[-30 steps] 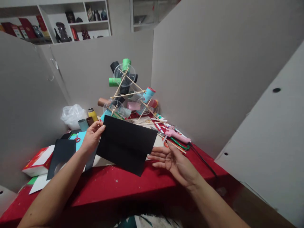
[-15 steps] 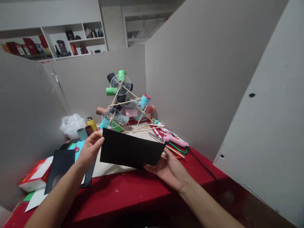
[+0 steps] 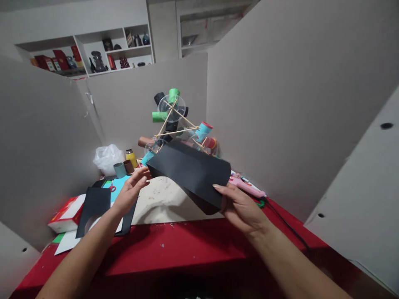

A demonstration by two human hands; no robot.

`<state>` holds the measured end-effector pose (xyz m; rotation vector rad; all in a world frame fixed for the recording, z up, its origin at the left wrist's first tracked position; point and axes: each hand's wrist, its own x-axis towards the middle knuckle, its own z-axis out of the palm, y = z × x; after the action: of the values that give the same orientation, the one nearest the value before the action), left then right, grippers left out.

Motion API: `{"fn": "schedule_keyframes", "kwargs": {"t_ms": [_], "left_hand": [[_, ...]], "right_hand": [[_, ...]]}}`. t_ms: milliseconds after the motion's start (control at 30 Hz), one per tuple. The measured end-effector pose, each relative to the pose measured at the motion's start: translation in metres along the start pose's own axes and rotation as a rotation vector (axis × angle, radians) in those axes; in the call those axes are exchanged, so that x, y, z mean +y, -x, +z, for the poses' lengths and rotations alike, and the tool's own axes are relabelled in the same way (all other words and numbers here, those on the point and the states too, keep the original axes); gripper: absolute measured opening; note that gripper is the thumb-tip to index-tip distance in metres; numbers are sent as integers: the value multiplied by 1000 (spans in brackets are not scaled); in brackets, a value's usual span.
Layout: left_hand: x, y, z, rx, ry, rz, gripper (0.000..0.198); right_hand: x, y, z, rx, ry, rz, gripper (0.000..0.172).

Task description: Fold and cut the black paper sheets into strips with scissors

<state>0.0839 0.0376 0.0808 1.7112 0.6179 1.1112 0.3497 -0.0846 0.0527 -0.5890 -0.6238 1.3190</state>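
A sheet of black paper [image 3: 190, 170] is held up in front of me, bent so that its right end curves over and a darker under-part shows below. My right hand [image 3: 241, 203] grips its lower right corner, thumb on top and the other fingers underneath. By the left corner of the sheet is my left hand [image 3: 132, 189], fingers apart and thumb spread; its fingertips come close to the edge. Behind the sheet stands a model of wooden sticks [image 3: 177, 132], clear plastic discs [image 3: 171, 109] and coloured paper tubes, such as a green one [image 3: 159, 116]; its lower part is partly hidden.
A pink glue gun [image 3: 247, 187] with a cord lies on the right. To the left are red-handled scissors [image 3: 112, 188], another black sheet [image 3: 93, 209], a red-and-white box [image 3: 67, 214], a yellow bottle [image 3: 131, 158] and a plastic bag [image 3: 108, 159]. Grey partitions [image 3: 280, 104] enclose the red-covered table [image 3: 174, 249].
The black sheet has turned and bent, showing its lighter upper face. My left hand has come off its left edge, while my right thumb now lies on top. The view has shifted left.
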Motion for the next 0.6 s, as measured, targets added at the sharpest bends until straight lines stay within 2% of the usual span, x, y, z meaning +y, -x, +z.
{"fn": "schedule_keyframes", "kwargs": {"t_ms": [100, 300, 500, 600], "left_hand": [[-9, 0, -6, -52, 26, -64, 42], [-29, -7, -13, -27, -33, -115, 28], [-27, -10, -12, -71, 73, -345, 32], [-25, -14, -12, -72, 50, -434, 33]], "right_hand": [[17, -1, -6, -39, 99, 25, 23], [51, -1, -27, 22, 170, 123, 25], [48, 2, -26, 90, 287, 62, 30], [46, 3, -27, 115, 338, 61, 36]]}}
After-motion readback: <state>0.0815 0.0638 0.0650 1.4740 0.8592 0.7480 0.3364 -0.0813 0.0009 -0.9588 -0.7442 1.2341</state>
